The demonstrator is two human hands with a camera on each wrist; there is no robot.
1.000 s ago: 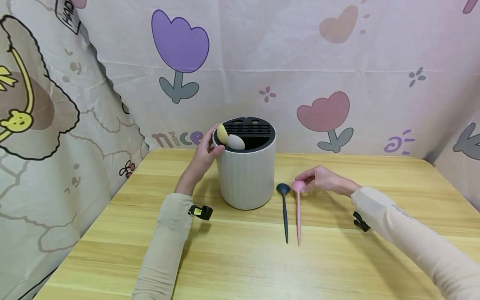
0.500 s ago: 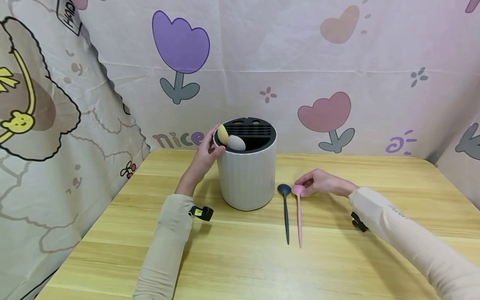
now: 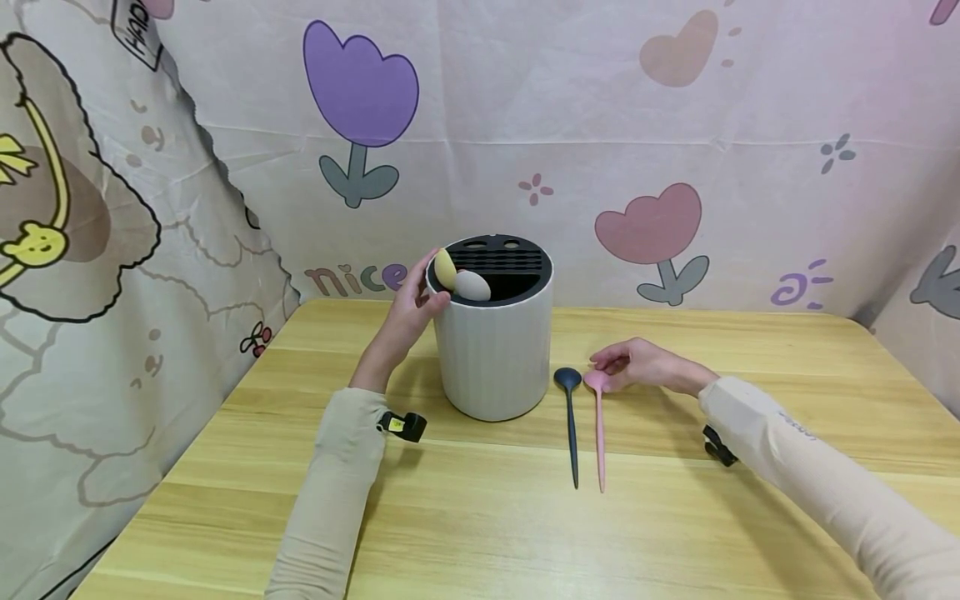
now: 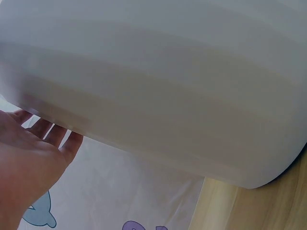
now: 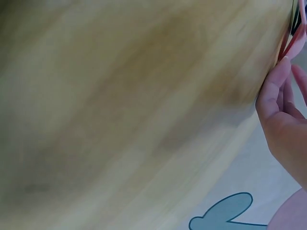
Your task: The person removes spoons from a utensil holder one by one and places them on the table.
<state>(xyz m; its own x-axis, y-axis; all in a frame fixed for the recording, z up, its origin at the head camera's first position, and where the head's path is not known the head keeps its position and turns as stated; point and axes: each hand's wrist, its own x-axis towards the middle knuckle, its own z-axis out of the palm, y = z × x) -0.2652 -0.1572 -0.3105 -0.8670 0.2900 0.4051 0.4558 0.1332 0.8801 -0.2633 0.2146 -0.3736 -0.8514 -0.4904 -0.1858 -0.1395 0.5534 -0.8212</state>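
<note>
A white ribbed utensil holder (image 3: 491,358) with a black slotted top stands upright on the table. My left hand (image 3: 408,312) grips its upper left rim, thumb in front and fingers round the side; in the left wrist view the fingers (image 4: 57,136) lie along its wall. A yellow oval head (image 3: 445,269) and a pale grey oval one (image 3: 472,286) stick out of its front left opening. Right of the holder, a pink long-handled spoon (image 3: 599,425) lies parallel to a dark blue one (image 3: 572,425). My right hand (image 3: 637,365) is at the pink bowl, thumb touching its edge, forefinger raised off it.
The wooden table (image 3: 480,517) runs up to a patterned cloth backdrop (image 3: 480,100). Another cloth hangs at the left. Each wrist wears a small black camera, one by the left cuff (image 3: 405,426) and one under the right cuff (image 3: 720,446).
The pink spoon has shifted slightly toward the front with my right hand, level with the dark blue spoon. The right forefinger has since lifted from its bowl. My left hand stays on the holder.
</note>
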